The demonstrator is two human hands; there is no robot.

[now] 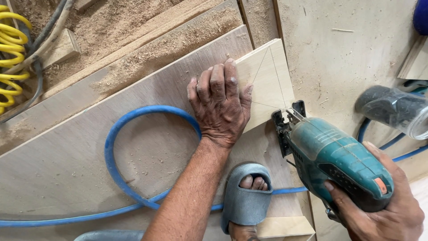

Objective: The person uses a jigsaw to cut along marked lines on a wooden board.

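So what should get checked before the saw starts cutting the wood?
1. Left hand pressing the small plywood piece flat: ok.
2. Right hand gripping the green jigsaw: ok.
3. Saw front meets the pencil lines: ok.
4. Left fingers away from the blade: ok, though the thumb is fairly close.
5. Blue hose out of the cutting path: ok, it lies left of the hand.
6. Sandalled foot away from the saw: cannot tell, it sits just below.
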